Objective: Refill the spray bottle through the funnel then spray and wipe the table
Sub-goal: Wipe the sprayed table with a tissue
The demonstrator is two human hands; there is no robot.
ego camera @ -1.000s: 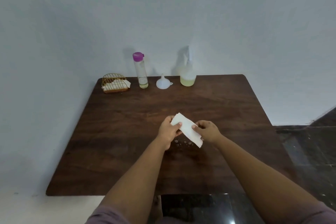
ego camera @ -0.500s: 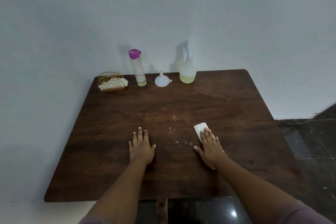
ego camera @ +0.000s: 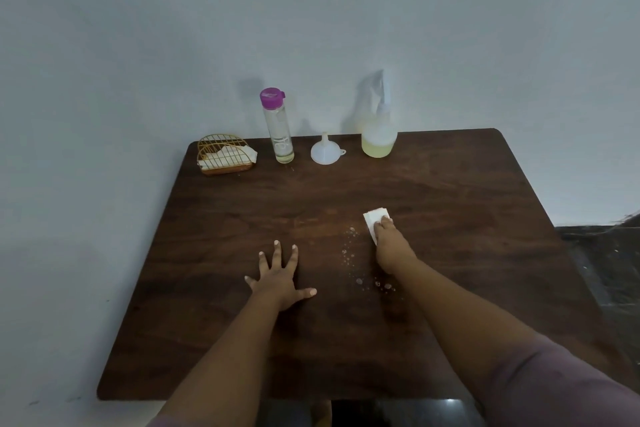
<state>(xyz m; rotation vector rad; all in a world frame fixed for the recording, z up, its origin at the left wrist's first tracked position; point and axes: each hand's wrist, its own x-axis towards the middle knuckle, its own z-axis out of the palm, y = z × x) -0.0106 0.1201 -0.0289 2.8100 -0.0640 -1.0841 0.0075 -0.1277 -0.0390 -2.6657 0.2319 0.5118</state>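
Spray bottle point(ego camera: 378, 135) stands upright at the far edge of the table point(ego camera: 450, 253), right of centre, holding pale yellow liquid in its lower part. Funnel point(ego camera: 325, 152) sits just left of it, mouth down and spout up, apart from both bottles. Clear bottle point(ego camera: 278, 128) with a purple cap stands left of the funnel, nearly empty. Gold wire holder point(ego camera: 224, 155) with white napkins occupies the far left corner.

Table surface is dark brown wood grain with rounded corners. Droplets point(ego camera: 349, 253) lie scattered mid-table, between my two hands, running toward the near side beside my right forearm.

My left hand point(ego camera: 278, 276) lies flat on the wood, palm down, fingers spread and holding nothing. My right hand point(ego camera: 391, 243) presses a folded white tissue point(ego camera: 374, 220) against the table, fingers drawn together on top of it; the far end of the tissue shows beyond my fingertips, just right of the droplets.

Wall behind is plain pale grey-blue, and the table's far edge meets it. Dark tiled floor shows at the right and below the near edge.
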